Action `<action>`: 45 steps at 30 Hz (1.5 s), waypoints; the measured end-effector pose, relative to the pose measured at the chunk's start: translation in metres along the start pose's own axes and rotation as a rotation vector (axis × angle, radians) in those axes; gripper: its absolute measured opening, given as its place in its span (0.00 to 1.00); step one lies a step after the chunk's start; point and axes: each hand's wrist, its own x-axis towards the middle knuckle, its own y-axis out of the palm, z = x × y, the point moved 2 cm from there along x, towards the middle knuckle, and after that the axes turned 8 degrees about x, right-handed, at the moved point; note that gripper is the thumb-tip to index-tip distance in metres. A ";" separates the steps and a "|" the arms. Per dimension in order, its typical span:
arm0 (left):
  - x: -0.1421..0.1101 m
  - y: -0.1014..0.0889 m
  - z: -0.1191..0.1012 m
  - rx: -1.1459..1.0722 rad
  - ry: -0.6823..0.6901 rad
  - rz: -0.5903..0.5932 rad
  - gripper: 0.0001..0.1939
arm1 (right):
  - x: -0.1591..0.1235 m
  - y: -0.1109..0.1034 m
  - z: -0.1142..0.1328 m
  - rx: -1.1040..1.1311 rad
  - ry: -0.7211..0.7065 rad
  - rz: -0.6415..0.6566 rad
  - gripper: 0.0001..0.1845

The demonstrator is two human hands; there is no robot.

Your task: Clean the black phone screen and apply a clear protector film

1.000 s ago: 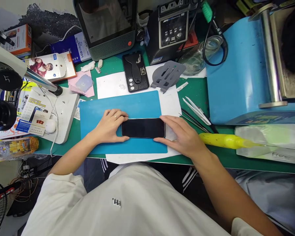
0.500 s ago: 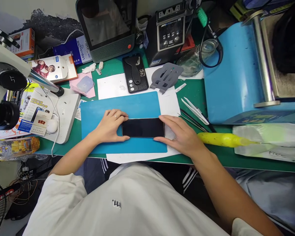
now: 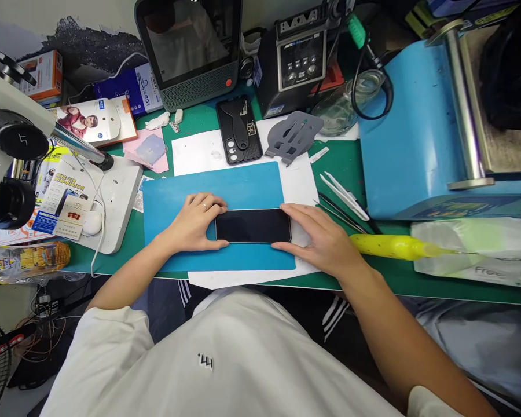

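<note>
A smartphone [image 3: 253, 226] with a dark screen lies face up and lengthwise on a blue mat [image 3: 212, 185]. My left hand [image 3: 196, 223] grips its left end, thumb along the near edge and fingers at the far edge; a ring is on one finger. At the right end, my right hand [image 3: 323, 237] holds the same phone between thumb and fingers. Beyond the mat rest a black phone case [image 3: 239, 130] with a strap and a grey slotted plate [image 3: 293, 136], both on white paper [image 3: 191, 153].
Tweezers [image 3: 345, 197] and a yellow bottle with a needle tip [image 3: 391, 247] lie to the right, before a blue machine [image 3: 410, 133]. A microscope stand [image 3: 117, 191] is at left. At the back stand a screen device [image 3: 191, 52] and a black control unit [image 3: 293, 63].
</note>
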 end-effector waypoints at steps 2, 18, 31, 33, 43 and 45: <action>0.000 0.000 0.000 -0.002 -0.002 0.008 0.30 | 0.000 0.000 0.000 0.006 0.007 0.003 0.46; 0.000 0.001 0.003 -0.021 0.013 0.011 0.31 | 0.003 -0.004 0.003 -0.012 -0.026 0.002 0.48; 0.001 0.000 0.004 -0.034 0.018 0.000 0.32 | 0.002 -0.003 0.002 -0.008 -0.029 0.005 0.47; 0.001 0.001 0.005 -0.035 0.011 0.004 0.32 | 0.002 -0.003 0.002 -0.001 -0.028 0.001 0.48; 0.001 0.003 0.005 -0.056 0.022 -0.017 0.32 | 0.004 -0.004 0.004 0.002 -0.034 -0.004 0.49; 0.001 0.003 0.005 -0.055 0.029 -0.028 0.32 | 0.003 -0.004 0.004 -0.006 -0.030 0.002 0.49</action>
